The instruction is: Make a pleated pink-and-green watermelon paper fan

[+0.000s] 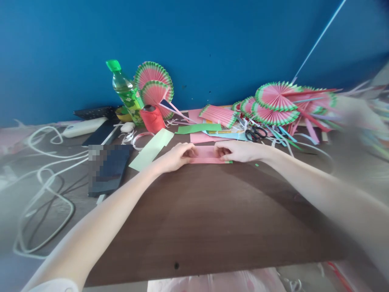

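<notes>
A strip of pink paper (205, 155) with a green right end lies on the brown desk between my hands, and a fold runs along its near edge. My left hand (178, 157) pinches the strip's left part, thumb below and fingers curled above. At the other end, my right hand (232, 151) grips the paper the same way, its fingertips bent inward. Just behind are a pink sheet (202, 138) and a green paper strip (199, 128). A pale green sheet (152, 150) rests left of my left hand.
Pleated pink-and-green paper fans (276, 99) pile up at the back right near black scissors (256, 133). A green-capped bottle (126, 93), a red thread spool (152, 119) and more fans stand back left. A phone (114, 170) and white cables (45, 182) lie left.
</notes>
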A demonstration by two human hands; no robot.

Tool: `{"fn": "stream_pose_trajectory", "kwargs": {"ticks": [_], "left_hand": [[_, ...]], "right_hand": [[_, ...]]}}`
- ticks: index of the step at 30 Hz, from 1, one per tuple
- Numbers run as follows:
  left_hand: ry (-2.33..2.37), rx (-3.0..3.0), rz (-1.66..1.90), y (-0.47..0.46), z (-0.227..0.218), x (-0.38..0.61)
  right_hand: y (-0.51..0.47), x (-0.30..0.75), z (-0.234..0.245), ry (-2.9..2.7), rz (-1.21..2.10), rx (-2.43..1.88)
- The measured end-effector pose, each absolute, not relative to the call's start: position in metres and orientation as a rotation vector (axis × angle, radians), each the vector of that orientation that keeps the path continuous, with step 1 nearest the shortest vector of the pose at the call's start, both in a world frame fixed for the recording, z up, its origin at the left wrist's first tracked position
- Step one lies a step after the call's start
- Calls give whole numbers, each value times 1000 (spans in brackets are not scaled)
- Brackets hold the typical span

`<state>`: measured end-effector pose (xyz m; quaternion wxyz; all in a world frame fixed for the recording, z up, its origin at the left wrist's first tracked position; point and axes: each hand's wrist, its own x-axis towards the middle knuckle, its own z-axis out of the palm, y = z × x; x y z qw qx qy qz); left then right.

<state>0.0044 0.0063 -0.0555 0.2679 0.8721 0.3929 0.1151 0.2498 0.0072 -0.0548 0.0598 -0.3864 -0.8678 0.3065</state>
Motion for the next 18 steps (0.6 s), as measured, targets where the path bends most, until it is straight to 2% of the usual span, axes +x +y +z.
{"fn": "stream_pose_trajectory", "kwargs": {"ticks": [7, 18], "left_hand": [[1043, 2463, 166, 7, -57, 3], [925, 2548, 209, 13, -71, -4]], "right_hand": [[5, 248, -53, -2695, 887, -955], [11, 253, -63, -2735, 909, -1007]]}}
